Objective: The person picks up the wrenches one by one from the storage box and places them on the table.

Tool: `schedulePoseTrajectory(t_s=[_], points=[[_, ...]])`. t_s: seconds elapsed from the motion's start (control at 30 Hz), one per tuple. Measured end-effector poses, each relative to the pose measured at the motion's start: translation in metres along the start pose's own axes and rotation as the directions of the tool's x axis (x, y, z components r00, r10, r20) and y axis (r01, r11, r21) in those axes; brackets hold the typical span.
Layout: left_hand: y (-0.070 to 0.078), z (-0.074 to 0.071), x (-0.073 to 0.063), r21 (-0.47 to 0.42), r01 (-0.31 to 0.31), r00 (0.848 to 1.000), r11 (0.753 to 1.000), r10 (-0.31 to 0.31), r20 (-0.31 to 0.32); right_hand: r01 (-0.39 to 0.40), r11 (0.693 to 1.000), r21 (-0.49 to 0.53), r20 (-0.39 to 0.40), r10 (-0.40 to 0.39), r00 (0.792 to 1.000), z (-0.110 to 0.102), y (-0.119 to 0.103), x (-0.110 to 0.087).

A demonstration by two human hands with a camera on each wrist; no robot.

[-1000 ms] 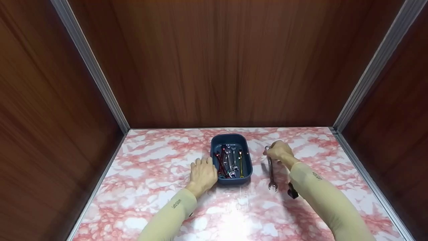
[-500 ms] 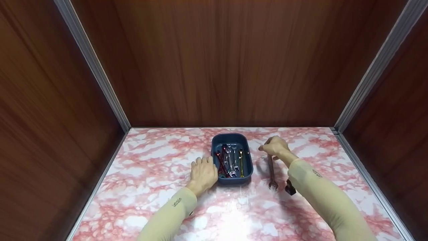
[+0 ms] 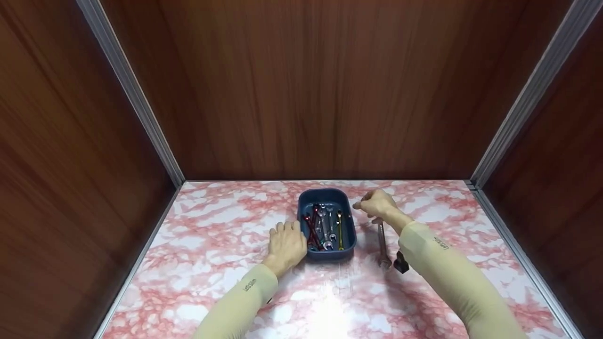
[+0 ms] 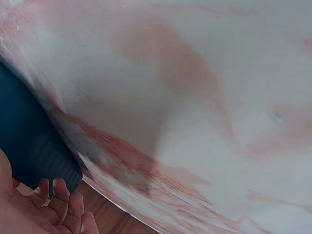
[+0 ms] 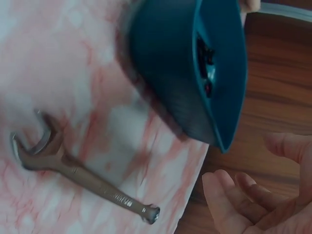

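A dark blue plastic bin [image 3: 330,255] stands mid-table with several wrenches inside, among them a red wrench [image 3: 312,231] and a yellow one [image 3: 340,233]. My left hand [image 3: 286,246] rests beside the bin's left wall, its fingers loosely bent and not gripped round anything. Right of the bin a large silver combination wrench [image 5: 92,183] lies flat on the table, open end toward me. Above its far end hovers my right hand [image 3: 379,206], thumb and fingers spread apart with nothing between them, as the right wrist view shows.
The table [image 3: 212,226] has a red and white marbled top. Brown wood panels [image 3: 320,94] close in the back and both sides, with metal posts at the corners. A small black object [image 3: 401,262] sits under my right forearm.
My right hand has let go of the large wrench and moved left toward the bin, its fingers spreading. The wrench stays on the table. My left hand has not moved.
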State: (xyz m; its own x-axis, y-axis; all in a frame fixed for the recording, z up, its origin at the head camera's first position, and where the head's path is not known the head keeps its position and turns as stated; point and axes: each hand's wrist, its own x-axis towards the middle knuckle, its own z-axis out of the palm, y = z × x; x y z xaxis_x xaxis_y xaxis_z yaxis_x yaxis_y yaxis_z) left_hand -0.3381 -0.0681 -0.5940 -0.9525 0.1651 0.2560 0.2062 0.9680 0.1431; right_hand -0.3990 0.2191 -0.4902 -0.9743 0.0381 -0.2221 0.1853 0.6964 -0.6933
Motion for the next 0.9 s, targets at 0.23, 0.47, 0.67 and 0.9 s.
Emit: schedulePoseTrajectory(t_s=[0.23, 0.47, 0.67, 0.9], points=[[-0.001, 0.002, 0.000, -0.003, -0.001, 1.000, 1.000, 0.001, -0.003, -0.022, 0.983, 0.182, 0.064, 0.010, 0.998, 0.009, -0.007, -0.002], [-0.001, 0.004, 0.000, -0.001, -0.001, 1.000, 1.000, 0.001, 0.005, -0.063, 0.949, 0.308, 0.112, 0.030, 0.993, 0.019, -0.017, -0.003], [-0.001, 0.003, -0.001, -0.005, -0.003, 1.000, 1.000, 0.003, -0.008, -0.076, 0.939, 0.337, 0.126, 0.035, 0.991, 0.028, -0.021, -0.003], [-0.001, 0.003, 0.001, 0.005, 0.001, 1.000, 1.000, -0.001, 0.004, -0.082, 0.921, 0.380, 0.157, 0.023, 0.987, 0.040, -0.025, -0.003]])
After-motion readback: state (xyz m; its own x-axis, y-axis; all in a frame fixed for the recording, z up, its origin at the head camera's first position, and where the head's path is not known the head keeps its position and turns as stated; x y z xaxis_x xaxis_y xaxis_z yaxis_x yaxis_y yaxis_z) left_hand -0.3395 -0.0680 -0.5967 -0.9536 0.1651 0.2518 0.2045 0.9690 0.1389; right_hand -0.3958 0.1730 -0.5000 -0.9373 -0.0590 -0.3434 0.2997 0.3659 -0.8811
